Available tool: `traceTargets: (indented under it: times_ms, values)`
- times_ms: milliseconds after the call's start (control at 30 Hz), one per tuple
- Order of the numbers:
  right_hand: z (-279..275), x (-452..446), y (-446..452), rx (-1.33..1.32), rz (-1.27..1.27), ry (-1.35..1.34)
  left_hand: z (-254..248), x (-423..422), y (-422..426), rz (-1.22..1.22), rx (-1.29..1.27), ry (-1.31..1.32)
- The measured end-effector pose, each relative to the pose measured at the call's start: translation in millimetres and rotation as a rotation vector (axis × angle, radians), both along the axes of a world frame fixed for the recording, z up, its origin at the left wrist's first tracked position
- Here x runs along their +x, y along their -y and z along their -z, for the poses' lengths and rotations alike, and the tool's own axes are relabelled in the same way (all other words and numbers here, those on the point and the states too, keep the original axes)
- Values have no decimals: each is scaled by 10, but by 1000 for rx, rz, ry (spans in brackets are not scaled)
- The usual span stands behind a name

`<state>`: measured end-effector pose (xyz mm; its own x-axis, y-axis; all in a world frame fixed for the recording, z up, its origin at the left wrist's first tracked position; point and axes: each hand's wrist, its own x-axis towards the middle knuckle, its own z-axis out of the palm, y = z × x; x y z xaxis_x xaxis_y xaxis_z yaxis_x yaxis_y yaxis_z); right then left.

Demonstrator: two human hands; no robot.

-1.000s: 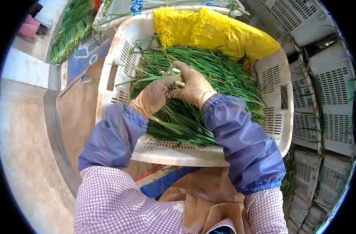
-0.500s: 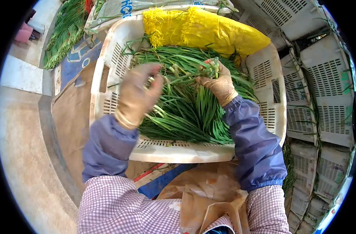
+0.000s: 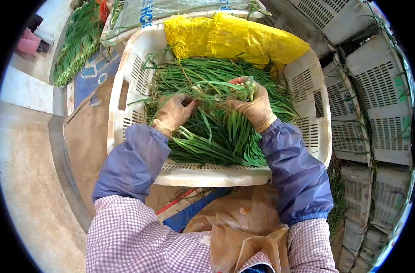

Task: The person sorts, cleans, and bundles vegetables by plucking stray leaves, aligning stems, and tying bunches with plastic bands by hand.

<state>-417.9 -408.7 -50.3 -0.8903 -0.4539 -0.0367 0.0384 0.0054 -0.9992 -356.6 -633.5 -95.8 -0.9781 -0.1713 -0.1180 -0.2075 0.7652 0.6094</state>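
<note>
Long green chives point(image 3: 207, 148) fill a white plastic basket point(image 3: 212, 177) in front of me. My right hand point(image 3: 255, 104), in a tan glove, is closed around a small bunch of chives point(image 3: 250, 88) by its pale stem ends. Leaves from that bunch hang down over the pile, and some strands stretch left toward my other hand. My left hand point(image 3: 173, 111), gloved the same way, is over the left side of the pile with its fingers curled and the thumb close to them. Whatever lies between those fingertips is too small to make out.
A yellow woven sack point(image 3: 244, 38) drapes over the basket's far wall. Behind it stands another crate covered by a grey sack point(image 3: 171, 11). Stacked white crates point(image 3: 376, 91) line the right side. More chives point(image 3: 80, 45) lie at the upper left, near a blue printed sheet point(image 3: 91, 75).
My left hand, blurred earlier, has moved slightly right and down, its fingers now curled at the strands. My right hand keeps its bunch in nearly the same place.
</note>
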Motion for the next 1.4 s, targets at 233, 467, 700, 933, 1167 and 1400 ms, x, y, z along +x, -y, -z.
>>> traceTargets:
  times_ms: [233,467,700,933,1167,1400]
  values:
    - [-50,-123,-598,-235,193,73,-128,0,320,-167,-379,350]
    - [78,-49,-500,-182,194,49,-275,148,-360,336,-633,141]
    - [19,-45,-355,-88,40,115,221,-68,-272,21,509,33]
    - [38,-86,300,367,-253,19,437,-33,-585,-213,1247,-35]
    - [254,-160,415,550,-130,-319,601,-99,-517,181,1927,-16]
    - [403,-212,17,-179,169,246,229,-63,-623,-256,670,-2]
